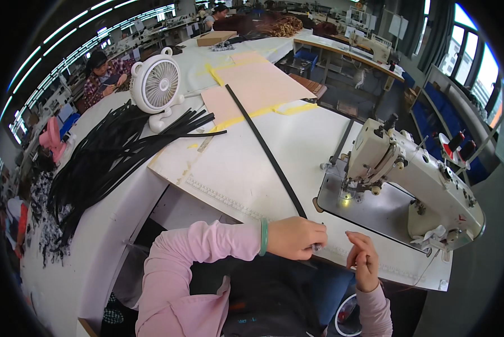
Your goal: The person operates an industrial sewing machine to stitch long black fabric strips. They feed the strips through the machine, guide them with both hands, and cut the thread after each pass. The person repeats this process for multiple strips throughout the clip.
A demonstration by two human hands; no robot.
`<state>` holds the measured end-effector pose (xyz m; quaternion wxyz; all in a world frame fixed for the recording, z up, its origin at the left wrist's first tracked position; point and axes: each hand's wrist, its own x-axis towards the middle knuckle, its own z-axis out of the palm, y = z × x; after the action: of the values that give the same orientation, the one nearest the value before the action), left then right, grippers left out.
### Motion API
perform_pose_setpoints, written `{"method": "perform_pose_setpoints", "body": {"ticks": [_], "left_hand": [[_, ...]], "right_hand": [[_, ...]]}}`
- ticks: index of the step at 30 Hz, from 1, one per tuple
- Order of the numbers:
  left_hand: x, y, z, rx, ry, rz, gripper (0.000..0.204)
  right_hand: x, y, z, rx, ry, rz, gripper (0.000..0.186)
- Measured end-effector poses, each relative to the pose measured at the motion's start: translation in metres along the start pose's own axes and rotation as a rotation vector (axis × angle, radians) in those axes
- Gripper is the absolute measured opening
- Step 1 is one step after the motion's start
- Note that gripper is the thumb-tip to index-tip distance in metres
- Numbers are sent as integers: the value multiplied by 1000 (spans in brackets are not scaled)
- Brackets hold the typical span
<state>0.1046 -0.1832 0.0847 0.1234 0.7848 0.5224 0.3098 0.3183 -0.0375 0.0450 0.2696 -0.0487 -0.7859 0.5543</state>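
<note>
My left hand (295,238), with a green bangle at the wrist, is closed at the table's front edge. A small shiny thing (317,246) shows at its fingertips, too small to name. A long black strip (266,149) lies slantwise across the white table (246,168), its near end reaching my left hand. To the right, my right hand (364,261) is held just off the front edge, fingers bent together and thumb against them. Whatever it pinches, if anything, cannot be made out. The hands are a little apart.
A white sewing machine (415,180) with a lit needle area stands at the right. At the left, a heap of black strips (105,151) lies beside a white fan (159,84). Pinkish sheets (257,84) edged with yellow tape cover the far table. Another person (103,76) sits far left.
</note>
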Motion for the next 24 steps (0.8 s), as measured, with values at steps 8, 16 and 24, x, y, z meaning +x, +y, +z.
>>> {"method": "perform_pose_setpoints", "body": {"ticks": [8,16,24], "left_hand": [[36,-52,-65,-273,-448,-34,17],[31,-135,-25,674,42,-275,28],[14,-101,28,468,16,-269,65]], "right_hand": [[-45,17,56,395,-577,388,22],[-85,48,58,-33,-442,427,19],[-70,37,57,167,-396,389,18]]}}
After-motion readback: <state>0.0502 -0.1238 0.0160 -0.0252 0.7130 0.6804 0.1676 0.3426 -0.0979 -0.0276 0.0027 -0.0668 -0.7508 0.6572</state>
